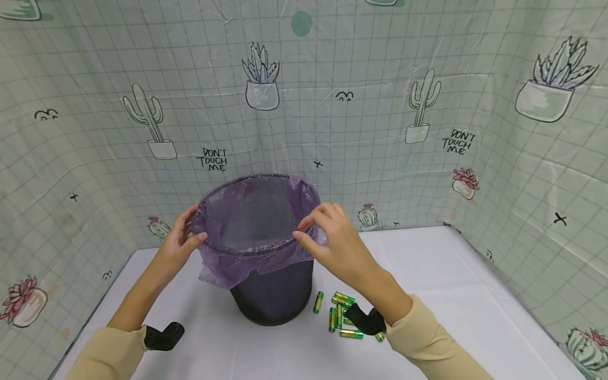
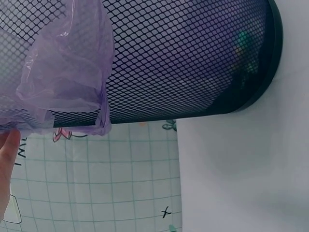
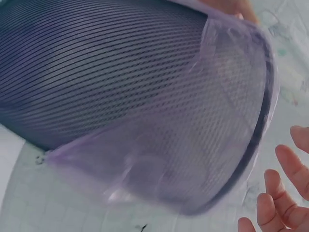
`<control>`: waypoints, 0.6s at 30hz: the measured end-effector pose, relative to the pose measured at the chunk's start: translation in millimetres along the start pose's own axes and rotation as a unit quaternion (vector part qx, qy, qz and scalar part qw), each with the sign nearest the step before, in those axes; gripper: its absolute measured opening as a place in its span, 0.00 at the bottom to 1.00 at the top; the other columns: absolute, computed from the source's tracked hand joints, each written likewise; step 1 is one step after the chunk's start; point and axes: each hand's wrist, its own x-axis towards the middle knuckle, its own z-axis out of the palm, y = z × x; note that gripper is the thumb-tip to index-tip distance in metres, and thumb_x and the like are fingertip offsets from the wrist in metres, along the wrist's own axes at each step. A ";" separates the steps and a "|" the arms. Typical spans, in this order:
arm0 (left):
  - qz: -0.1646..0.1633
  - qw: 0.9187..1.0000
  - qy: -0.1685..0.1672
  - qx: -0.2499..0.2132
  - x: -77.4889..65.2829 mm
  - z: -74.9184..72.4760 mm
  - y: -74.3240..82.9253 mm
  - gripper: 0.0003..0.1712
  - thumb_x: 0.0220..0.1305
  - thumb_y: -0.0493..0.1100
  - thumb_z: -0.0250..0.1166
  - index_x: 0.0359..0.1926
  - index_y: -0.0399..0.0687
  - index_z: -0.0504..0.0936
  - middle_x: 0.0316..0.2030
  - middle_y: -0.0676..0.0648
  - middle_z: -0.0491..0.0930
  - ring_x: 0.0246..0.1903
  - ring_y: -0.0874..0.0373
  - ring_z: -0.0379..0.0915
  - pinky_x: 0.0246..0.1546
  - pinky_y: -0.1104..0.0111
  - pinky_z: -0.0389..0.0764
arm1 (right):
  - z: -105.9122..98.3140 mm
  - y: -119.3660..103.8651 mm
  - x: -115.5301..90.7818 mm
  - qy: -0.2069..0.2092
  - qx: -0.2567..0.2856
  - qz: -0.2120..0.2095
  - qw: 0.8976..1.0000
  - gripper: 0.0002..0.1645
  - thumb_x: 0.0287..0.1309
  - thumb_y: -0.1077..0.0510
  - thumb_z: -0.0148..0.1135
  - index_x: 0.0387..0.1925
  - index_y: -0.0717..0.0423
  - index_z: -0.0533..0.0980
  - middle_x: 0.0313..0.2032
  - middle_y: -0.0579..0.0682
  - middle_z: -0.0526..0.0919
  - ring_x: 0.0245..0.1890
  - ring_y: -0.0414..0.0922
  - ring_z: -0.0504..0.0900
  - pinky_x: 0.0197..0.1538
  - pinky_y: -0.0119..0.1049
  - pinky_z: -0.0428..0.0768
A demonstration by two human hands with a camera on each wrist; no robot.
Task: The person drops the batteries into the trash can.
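Plain beige long sleeves (image 1: 427, 335) are worn, softly creased near their ends. Just at the ends of the sleeves sit a black left wrist piece (image 1: 166, 336), bent with a rounded tip, and a black right wrist piece (image 1: 364, 320), blockier and angular.

Place: small screened booth, apparently a recording set-up; type of building beyond cannot be told.
Enclosure: pale grey-green sheeting (image 1: 304, 126), hung at left, back and right of frame, creased, with soft folds at the corners.
Print: square grid; cactus drawings (image 1: 148, 120), upper left and upper right; potted succulents (image 1: 263, 79), top centre and upper right; lettering "DON'T TOUCH ME" (image 1: 214, 160), left of centre and at right.
Base: flat white surface (image 1: 427, 274), lower half of frame, lightly creased.
Equipment: black wrist-worn devices (image 1: 164, 336), lower left and lower right of centre.
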 end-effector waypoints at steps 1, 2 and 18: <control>-0.001 1.000 0.000 0.000 0.0 -0.2 0.0 0.39 0.65 0.36 0.48 0.71 0.36 0.39 0.69 0.31 0.43 0.67 0.34 0.40 0.47 0.91 0.61 | -1.9 4.0 -3.7 0.003 0.001 0.008 1.000 0.06 0.54 0.56 0.64 0.34 0.53 0.79 0.35 0.46 0.75 0.41 0.44 0.70 0.46 0.41 0.69; -0.002 1.000 0.000 0.000 -0.1 -0.3 -0.1 0.39 0.65 0.36 0.48 0.71 0.36 0.39 0.69 0.32 0.43 0.67 0.34 0.40 0.47 0.91 0.61 | -3.8 8.1 -7.7 0.005 0.000 0.016 1.000 0.06 0.54 0.56 0.64 0.34 0.54 0.79 0.36 0.46 0.75 0.42 0.45 0.70 0.45 0.40 0.69; -0.002 1.000 0.000 0.003 -0.5 0.6 -1.1 0.39 0.65 0.36 0.48 0.71 0.35 0.39 0.69 0.31 0.43 0.67 0.33 0.40 0.47 0.91 0.61 | -11.8 78.2 -85.3 -0.020 -0.036 0.175 0.984 0.15 0.53 0.53 0.65 0.43 0.55 0.78 0.36 0.47 0.77 0.38 0.45 0.71 0.41 0.40 0.70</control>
